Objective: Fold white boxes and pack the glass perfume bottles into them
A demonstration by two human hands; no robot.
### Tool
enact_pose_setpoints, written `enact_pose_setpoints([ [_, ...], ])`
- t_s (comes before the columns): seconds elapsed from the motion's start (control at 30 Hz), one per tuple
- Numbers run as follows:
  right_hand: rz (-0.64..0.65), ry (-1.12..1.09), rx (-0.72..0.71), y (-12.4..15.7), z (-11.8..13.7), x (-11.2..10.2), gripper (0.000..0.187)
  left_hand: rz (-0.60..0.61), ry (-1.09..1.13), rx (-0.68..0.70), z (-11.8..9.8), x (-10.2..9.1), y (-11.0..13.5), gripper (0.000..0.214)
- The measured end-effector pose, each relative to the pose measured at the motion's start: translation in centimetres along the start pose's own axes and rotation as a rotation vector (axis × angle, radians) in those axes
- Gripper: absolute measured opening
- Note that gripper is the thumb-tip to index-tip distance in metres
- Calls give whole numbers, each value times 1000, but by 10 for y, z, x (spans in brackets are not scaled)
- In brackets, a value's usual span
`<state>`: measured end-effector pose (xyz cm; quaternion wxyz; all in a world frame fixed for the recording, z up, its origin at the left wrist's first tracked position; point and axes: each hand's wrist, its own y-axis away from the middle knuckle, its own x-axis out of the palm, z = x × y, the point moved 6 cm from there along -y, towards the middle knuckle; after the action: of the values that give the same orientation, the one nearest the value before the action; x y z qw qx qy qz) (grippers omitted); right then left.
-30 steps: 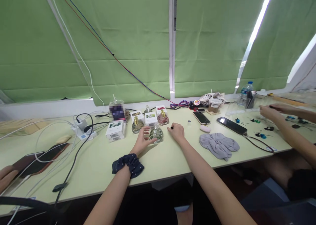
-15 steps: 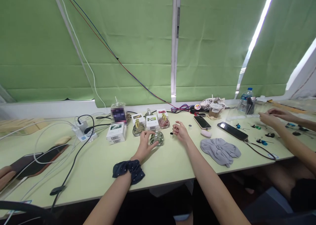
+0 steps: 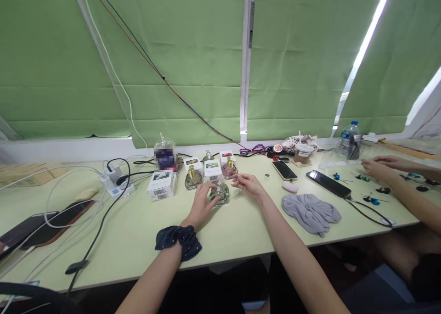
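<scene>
My left hand [image 3: 202, 203] curls round the near side of a squat, round glass bottle [image 3: 223, 195] with dark green matter inside, standing on the table. Its thumb and fingers touch the glass. Just right of the bottle's neck, my right hand [image 3: 249, 186] hovers with thumb and fingertips pinched together; whatever they hold is too small to make out. Behind the bottle lie white boxes with pictures, one of them a white box [image 3: 212, 169]. Two similar bottles with gold tops stand close by: a greenish bottle [image 3: 193, 178] and a pinkish bottle [image 3: 229, 168].
At left are another white box [image 3: 162, 185], a power strip [image 3: 117, 185] and loose cables. To the right lie a phone [image 3: 284, 170], a larger phone [image 3: 328, 183], a grey cloth [image 3: 311, 213] and an iced drink cup [image 3: 303, 153]. A co-worker's hands [image 3: 382, 167] are at far right.
My right hand has moved left toward the bottle's neck, its fingers now pinched. The small black-topped piece beside it no longer shows on the table. My left hand stays at the bottle.
</scene>
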<state>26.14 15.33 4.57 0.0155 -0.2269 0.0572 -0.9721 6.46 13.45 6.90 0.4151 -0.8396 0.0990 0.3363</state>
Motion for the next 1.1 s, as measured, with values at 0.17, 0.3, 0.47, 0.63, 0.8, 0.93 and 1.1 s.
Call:
enact_pose_setpoints([
  [0.17,148,31,-22,7,4,24,39,-4,-25,29,-6,-3,0,21],
  [0.3,171,161,-89,13,10,38,31,38,14,26,-9,2,0,22],
  [0.47,219,361,-183,21,16,54,30,28,78,5,-8,5,2,40],
  [0.63,183,467,-215,22,14,58,32,32,91,38,-10,6,2,44],
  [0.8,192,512,-220,25,14,61,32,121,66,61,-17,8,0,29],
  [0.93,196,534,-222,26,16,61,30,134,84,32,-17,8,-1,28],
  [1.1,196,512,-227,23,12,58,28,122,113,10,-12,9,1,27],
])
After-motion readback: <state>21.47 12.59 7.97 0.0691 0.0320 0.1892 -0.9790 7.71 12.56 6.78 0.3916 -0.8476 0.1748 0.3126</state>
